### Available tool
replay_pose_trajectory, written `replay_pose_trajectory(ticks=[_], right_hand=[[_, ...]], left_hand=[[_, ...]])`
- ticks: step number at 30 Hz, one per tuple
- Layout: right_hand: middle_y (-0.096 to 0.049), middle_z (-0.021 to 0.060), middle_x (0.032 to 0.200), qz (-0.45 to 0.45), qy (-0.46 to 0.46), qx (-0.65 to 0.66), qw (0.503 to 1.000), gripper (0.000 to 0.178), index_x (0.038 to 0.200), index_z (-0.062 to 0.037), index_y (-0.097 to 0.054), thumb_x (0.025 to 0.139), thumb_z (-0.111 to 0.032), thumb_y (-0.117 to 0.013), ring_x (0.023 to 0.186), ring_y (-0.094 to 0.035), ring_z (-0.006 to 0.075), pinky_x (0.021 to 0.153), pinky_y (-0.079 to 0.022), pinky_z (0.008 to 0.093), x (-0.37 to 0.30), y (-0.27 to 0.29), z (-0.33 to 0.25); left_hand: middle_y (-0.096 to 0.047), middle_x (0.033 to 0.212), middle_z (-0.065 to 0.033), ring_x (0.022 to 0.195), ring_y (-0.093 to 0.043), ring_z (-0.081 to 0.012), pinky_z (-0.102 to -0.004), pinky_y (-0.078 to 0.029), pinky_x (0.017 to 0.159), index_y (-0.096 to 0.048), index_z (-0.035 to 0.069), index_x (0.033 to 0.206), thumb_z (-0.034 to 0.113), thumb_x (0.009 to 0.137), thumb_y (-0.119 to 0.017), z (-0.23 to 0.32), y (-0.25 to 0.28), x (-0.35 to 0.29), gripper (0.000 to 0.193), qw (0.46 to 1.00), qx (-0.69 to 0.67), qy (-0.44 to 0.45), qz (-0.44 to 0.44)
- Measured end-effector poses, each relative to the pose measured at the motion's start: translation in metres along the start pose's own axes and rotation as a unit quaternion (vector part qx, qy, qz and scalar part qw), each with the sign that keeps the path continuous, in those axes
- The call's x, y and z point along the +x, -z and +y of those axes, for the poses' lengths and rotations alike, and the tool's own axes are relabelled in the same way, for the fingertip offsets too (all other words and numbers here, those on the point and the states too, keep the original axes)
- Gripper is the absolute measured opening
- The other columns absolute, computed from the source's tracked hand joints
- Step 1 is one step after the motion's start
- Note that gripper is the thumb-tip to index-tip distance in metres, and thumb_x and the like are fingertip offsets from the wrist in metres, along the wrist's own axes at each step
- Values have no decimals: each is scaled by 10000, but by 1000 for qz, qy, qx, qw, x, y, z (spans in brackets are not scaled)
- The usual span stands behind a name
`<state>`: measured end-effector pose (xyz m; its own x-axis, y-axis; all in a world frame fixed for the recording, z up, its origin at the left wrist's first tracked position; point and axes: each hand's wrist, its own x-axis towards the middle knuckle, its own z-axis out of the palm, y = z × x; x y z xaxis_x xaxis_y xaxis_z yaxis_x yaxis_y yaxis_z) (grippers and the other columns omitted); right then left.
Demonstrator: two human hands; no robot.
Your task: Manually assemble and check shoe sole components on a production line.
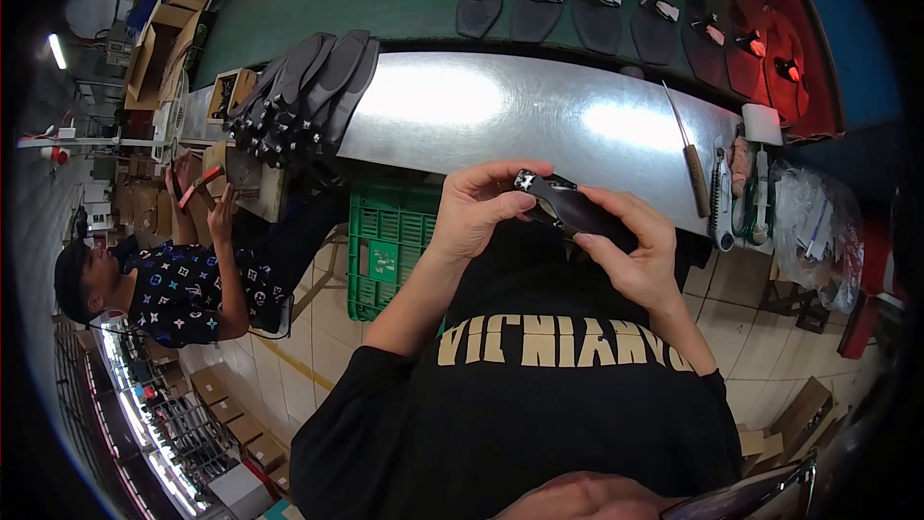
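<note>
In front of my chest I hold a dark sandal sole [576,208] with shiny black parts at one end. The fingers and thumb of my left hand [478,215] are closed around that shiny end. My right hand [637,248] grips the other end, with its thumb below and its fingers above. The fingers hide part of the sole. Beyond my hands lies the bright metal edge of the worktable [452,135]. To the left on it, a heap of grey sandal soles [322,87] has glossy pieces at the near ends.
Several black sandals [542,14] line the green belt [385,0]. An awl [693,169], a cutter [720,193] and a plastic bag [818,231] lie at the right. Below the table stands a green crate [375,279]. At the left, a co-worker [183,289] holds a red-edged item.
</note>
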<state>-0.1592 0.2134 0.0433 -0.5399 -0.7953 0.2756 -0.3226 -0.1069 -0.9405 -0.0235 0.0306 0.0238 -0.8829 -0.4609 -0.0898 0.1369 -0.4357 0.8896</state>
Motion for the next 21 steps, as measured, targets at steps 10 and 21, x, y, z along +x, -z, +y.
replay_pose_trajectory(ticks=[10,21], right_hand=[[-671,122,836,-21,35,-74,996,399,1130,-20,-679,735,-9,-735,704,-637,241,629,-482,310,7,4,-7],[-630,119,814,-58,48,-127,989,386,1117,-6,-652,745,-63,-738,701,-611,284,632,-480,361,9,7,-4]], left_hand=[[-688,1114,-114,891,-673,-120,-202,-570,724,-697,-3,1141,-82,804,-692,4,-3,-2,346,997,74,-3,-10],[-592,1314,-215,1121,-637,-229,-286,-547,902,-675,-20,1172,-147,802,-622,-4,7,2,394,989,79,-54,-116]])
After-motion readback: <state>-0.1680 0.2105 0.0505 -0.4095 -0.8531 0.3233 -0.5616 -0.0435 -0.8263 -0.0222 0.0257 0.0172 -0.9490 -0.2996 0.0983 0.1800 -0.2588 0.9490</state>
